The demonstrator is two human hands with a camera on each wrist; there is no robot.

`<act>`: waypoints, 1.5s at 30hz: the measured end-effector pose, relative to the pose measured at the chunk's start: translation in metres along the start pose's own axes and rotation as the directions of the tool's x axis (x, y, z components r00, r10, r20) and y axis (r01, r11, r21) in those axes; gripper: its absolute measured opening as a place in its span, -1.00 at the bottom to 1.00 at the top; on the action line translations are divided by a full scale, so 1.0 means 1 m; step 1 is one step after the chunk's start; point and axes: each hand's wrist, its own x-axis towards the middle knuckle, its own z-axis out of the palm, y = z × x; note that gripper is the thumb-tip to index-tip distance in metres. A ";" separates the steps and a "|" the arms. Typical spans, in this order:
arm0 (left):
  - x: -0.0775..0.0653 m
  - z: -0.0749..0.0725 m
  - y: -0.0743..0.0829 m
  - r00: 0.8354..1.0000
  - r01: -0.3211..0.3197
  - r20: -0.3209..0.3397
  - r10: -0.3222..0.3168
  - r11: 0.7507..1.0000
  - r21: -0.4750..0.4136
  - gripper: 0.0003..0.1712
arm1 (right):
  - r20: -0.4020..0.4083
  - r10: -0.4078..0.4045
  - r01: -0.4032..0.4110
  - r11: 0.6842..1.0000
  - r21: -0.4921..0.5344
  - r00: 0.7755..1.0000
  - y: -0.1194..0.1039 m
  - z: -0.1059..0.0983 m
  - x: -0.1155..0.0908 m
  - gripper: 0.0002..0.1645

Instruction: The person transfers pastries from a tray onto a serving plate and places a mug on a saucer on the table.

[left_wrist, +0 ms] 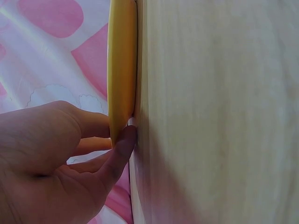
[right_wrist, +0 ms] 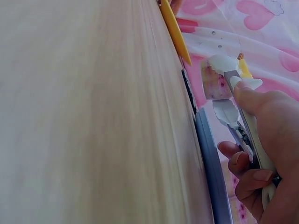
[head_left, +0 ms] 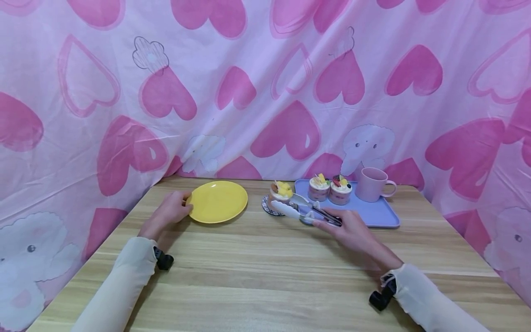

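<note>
Yellow plate, near the table's far-left corner, is pinched by the left hand; tongs are gripped by the right hand beside a fruit-topped dessert cup.

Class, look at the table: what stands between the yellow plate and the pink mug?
The head view shows it: a dessert cup by the tongs and patterned coaster, then two more cups on the blue tray, nearer the mug.

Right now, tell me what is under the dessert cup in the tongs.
A patterned coaster lies under the dessert cup, with a gap visible in the right wrist view. In the head view, the cup and tongs cover part of it.
</note>
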 end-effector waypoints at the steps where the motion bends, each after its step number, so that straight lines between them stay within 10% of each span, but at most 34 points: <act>1: 0.000 0.000 0.000 1.000 -0.001 -0.001 0.001 1.000 -0.001 -0.86 | -0.004 -0.002 0.002 1.000 0.002 1.000 -0.001 0.001 0.001 0.07; 45: 0.001 0.000 -0.001 1.000 -0.002 -0.004 0.002 1.000 -0.003 -0.86 | -0.055 -0.115 0.115 0.993 -0.004 0.992 -0.030 0.037 0.035 -0.05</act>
